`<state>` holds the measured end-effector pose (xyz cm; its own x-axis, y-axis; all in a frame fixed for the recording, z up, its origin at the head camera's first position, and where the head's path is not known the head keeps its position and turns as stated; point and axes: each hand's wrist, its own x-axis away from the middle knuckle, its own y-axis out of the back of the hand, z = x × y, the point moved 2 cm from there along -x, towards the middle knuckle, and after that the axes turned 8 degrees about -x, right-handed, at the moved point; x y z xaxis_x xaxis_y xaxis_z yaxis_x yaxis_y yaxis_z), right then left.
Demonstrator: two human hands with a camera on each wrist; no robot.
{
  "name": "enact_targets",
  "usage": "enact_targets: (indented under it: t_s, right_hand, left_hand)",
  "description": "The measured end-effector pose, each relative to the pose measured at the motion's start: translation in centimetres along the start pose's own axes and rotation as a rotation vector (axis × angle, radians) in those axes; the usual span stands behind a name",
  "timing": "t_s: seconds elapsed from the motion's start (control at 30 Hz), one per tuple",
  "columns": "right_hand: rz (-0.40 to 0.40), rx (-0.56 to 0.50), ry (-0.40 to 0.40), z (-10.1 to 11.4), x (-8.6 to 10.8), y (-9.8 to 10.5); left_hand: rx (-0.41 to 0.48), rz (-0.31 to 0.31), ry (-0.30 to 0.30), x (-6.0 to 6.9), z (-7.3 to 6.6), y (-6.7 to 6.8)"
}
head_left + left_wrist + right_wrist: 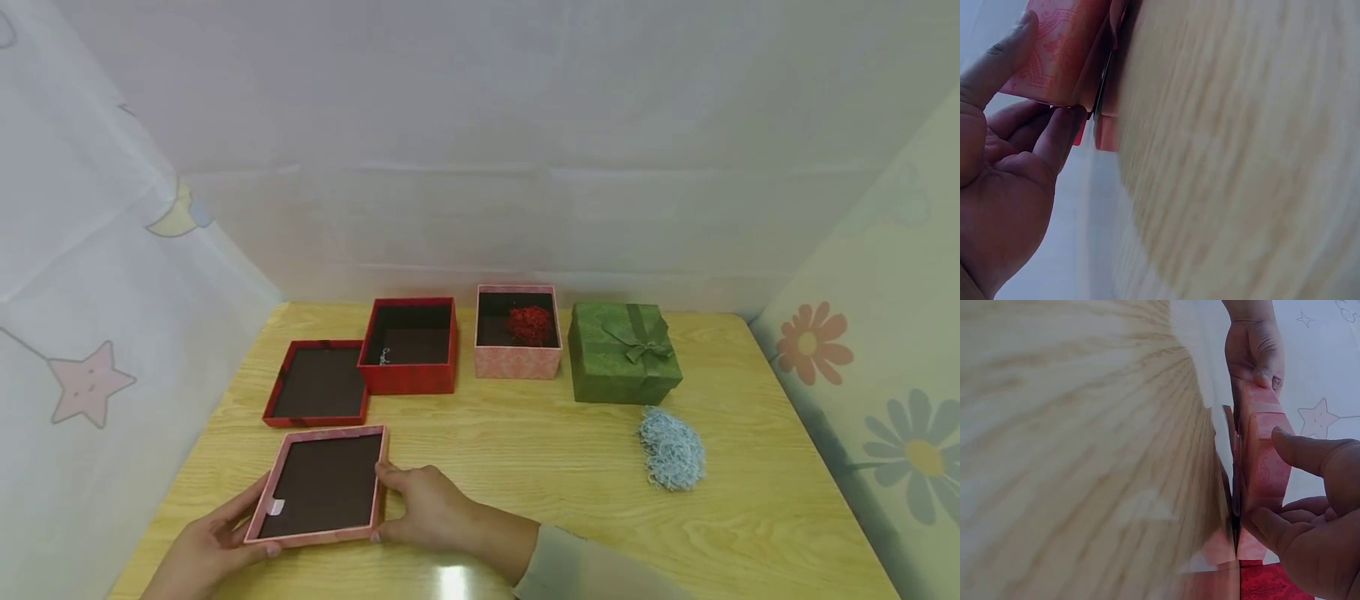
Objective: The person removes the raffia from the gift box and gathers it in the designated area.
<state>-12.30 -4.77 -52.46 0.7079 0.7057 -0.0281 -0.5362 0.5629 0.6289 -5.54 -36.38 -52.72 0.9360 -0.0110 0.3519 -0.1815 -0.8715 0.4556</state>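
A pink patterned box lid [326,483] lies with its dark inside facing up near the front left of the table. My left hand [202,546] grips its left side and lower left corner. On the opposite side, my right hand [431,510] holds the right edge between thumb and fingers. Pink patterned sides of the lid [1266,459] show in the right wrist view, with a dark ribbon-like strip along its underside. Whether the lid rests fully on the table cannot be told. A small white tab [276,507] sits inside it.
Behind the lid are a red lid [318,382], inside up, a red open box [408,379] with a pale shred inside, and a pink open box [517,363] holding red shredded paper [530,325]. Farther right stand a green bowed box [624,354] and blue shredded paper [672,450].
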Motion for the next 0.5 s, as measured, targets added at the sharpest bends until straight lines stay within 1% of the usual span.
enact_targets:
  t_s: [0.1, 0.3, 0.4, 0.5]
  right_hand:
    - [0.023, -0.005, -0.016, -0.15, -0.10, -0.12]
    - [0.063, -0.008, -0.022, -0.21, -0.33, -0.09]
    - [0.079, -0.054, -0.032, -0.31, -0.34, 0.00]
    - [0.092, -0.099, -0.038, -0.43, -0.31, 0.02]
  left_hand:
    - [0.003, 0.020, 0.059, -0.42, 0.47, 0.10]
    - [-0.049, 0.029, 0.044, -0.68, 0.72, 0.28]
    - [-0.087, 0.035, 0.055, -0.71, 0.72, 0.37]
    - [-0.111, 0.045, 0.054, -0.70, 0.84, 0.43]
